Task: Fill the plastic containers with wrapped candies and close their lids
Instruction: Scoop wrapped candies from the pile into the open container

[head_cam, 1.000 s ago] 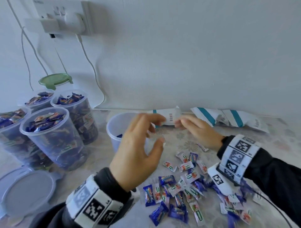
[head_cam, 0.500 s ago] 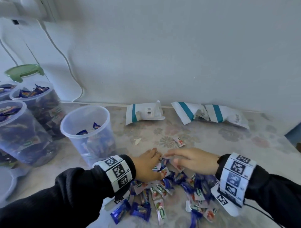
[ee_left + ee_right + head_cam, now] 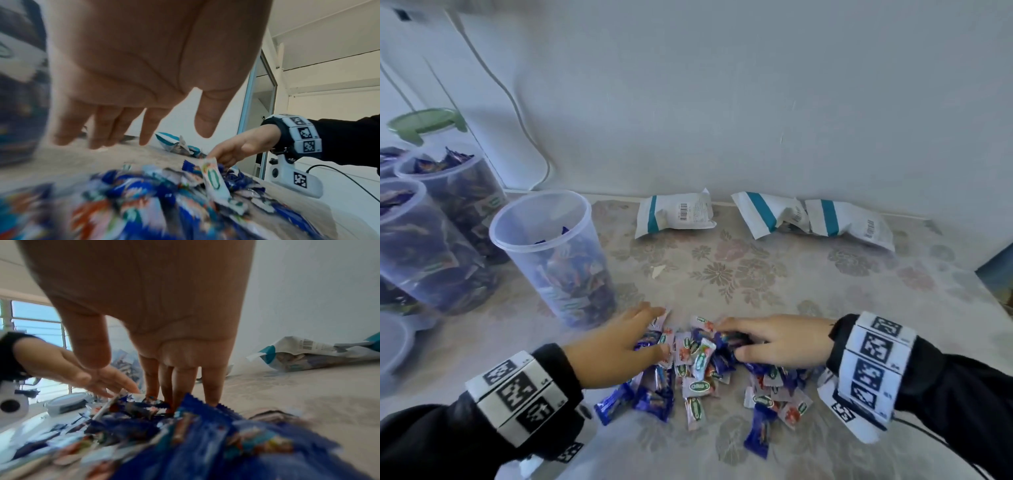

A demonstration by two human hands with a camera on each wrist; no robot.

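A pile of wrapped candies [image 3: 698, 370], blue and white, lies on the flowered table in front of me. My left hand [image 3: 616, 346] lies over the pile's left side with its fingers [image 3: 144, 128] straight and spread. My right hand [image 3: 774, 342] comes in from the right, its straight fingertips [image 3: 211, 391] pressed down into the candies with the thumb held apart. Neither hand grips a candy. A clear plastic container [image 3: 551, 253], open and partly filled, stands just left of my left hand.
Several filled open containers [image 3: 417, 240] stand at the far left, one behind with a green lid [image 3: 424, 121]. A loose grey lid [image 3: 390, 342] lies at the left edge. Three white-and-teal bags [image 3: 674, 214] [image 3: 767, 214] [image 3: 849, 222] lie against the back wall.
My left hand dropped from the open container's mouth to the candy pile, and the right hand drew back from the bag to it. Both hands now press the candies closer together.
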